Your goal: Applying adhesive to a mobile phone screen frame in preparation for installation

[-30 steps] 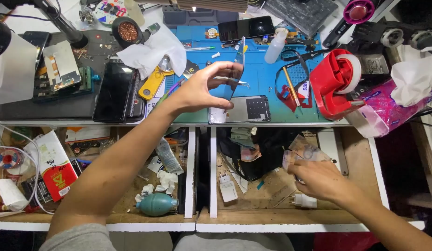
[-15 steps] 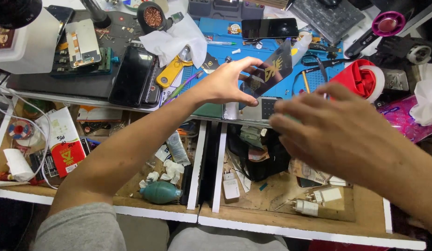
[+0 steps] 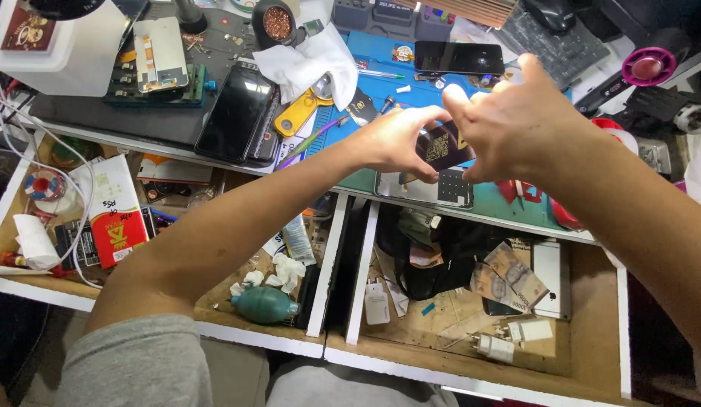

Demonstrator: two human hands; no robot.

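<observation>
- On the far left, a red and white box [image 3: 113,215] is seen lying in the open left drawer [image 3: 215,316], with a green rubber bulb [image 3: 265,304] near the drawer's front edge.
- On the counter [image 3: 102,124] above, a black phone [image 3: 237,113] is found lying flat, beside a white cloth [image 3: 305,60].
- The left hand [image 3: 396,139] is held raised over the blue mat [image 3: 433,83]. Its fingers [image 3: 422,119] are closed narrowly on the left edge of a small dark card [image 3: 441,147], thumb below, forefinger above.
- The card is held tilted in the air, above the counter's front edge, between the two hands.
- The right hand [image 3: 516,120] is closed on the card's right side. Its fingertips are hidden behind the hand, so the exact hold cannot be told.
- The step in hand is judged to be a two-handed working of the card. A steady hold on both edges is called for next.
- Below right, folded banknotes [image 3: 509,275] and white chargers [image 3: 509,339] are noted in the right drawer [image 3: 592,369].
</observation>
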